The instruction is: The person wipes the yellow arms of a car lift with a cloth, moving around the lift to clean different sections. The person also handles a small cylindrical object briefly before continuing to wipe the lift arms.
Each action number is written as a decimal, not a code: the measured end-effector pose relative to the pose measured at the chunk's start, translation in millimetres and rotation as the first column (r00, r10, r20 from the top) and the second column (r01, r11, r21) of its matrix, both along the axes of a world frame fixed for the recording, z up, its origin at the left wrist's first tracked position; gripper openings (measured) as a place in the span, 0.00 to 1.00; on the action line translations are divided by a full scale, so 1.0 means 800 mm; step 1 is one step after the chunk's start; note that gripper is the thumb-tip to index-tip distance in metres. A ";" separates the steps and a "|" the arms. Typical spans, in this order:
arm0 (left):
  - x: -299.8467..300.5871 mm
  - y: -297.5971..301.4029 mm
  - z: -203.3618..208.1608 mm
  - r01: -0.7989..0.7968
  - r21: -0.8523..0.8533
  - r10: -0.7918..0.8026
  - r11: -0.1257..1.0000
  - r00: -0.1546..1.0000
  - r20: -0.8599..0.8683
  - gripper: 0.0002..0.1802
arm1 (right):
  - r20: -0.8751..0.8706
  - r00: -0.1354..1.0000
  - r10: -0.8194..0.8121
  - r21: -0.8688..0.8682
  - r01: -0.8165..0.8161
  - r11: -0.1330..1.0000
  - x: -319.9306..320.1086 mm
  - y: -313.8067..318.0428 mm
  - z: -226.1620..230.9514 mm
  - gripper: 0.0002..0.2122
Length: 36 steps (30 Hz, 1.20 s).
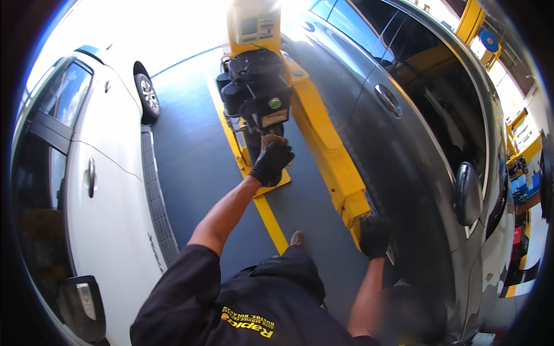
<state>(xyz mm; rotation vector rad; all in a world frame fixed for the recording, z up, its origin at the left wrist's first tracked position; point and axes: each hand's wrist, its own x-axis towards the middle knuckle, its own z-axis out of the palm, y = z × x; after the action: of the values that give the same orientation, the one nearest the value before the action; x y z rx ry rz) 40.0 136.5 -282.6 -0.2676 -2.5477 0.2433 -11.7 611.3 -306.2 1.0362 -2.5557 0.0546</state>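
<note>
A big yellow lift post [266, 45] stands near the top, between two cars. Its upper part looks pale in the bright light, and a box with a small grey screen [249, 26] sits there. On the front of the post is a black machine [254, 70]. It is lumpy, with round, shiny parts on top and at its side. A round green button [274, 103] with a pale ring shows on its front. A long yellow arm [321, 130] comes from the post and runs down along the dark grey car [369, 106]. The arm is thick and straight, with blocky steps at its near end.

The left hand [271, 163] wears a black glove that leaves the fingertips bare. It is up at the bottom of the black machine. Its fingers are bent, but I cannot tell if they grip anything. The right hand [374, 235], in a black glove too, is at the near end of the yellow arm. Its fingers are hard to see, so I cannot tell if they are closed on it.

A white car [109, 153] is on the left. The floor [190, 179] is blue-grey with a yellow stripe [270, 224].
</note>
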 end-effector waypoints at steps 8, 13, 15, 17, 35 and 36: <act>-0.067 -0.051 -0.064 0.146 -0.324 0.009 0.935 0.902 0.432 0.08 | 0.413 0.880 -0.234 -0.023 0.267 0.964 0.016 -0.041 0.080 0.21; -0.067 -0.055 -0.080 0.161 -0.448 0.134 0.879 0.819 0.557 0.06 | 0.468 0.853 -0.229 0.014 0.252 0.968 0.018 -0.038 0.067 0.20; -0.075 -0.061 -0.079 0.211 -0.416 0.112 0.884 0.771 0.627 0.06 | 0.448 0.873 -0.195 0.008 0.215 0.977 0.015 -0.038 0.062 0.20; -0.077 -0.065 -0.080 0.260 -0.316 0.033 0.912 0.723 0.690 0.07 | 0.461 0.866 -0.194 0.037 0.200 0.979 0.012 -0.038 0.067 0.20; -0.074 -0.074 -0.107 0.099 -0.196 0.075 0.976 0.690 0.719 0.10 | 0.497 0.856 -0.142 0.051 0.134 0.990 -0.001 -0.025 0.041 0.15; -0.075 -0.072 -0.105 0.105 -0.190 0.068 0.976 0.685 0.726 0.10 | 0.501 0.853 -0.144 0.050 0.138 0.989 -0.002 -0.025 0.039 0.15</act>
<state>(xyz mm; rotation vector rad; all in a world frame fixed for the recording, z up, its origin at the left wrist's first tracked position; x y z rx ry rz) -20.2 78.8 -366.2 -0.5752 -3.3204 0.4939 -13.6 591.3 -274.7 0.9257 -3.1009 0.3109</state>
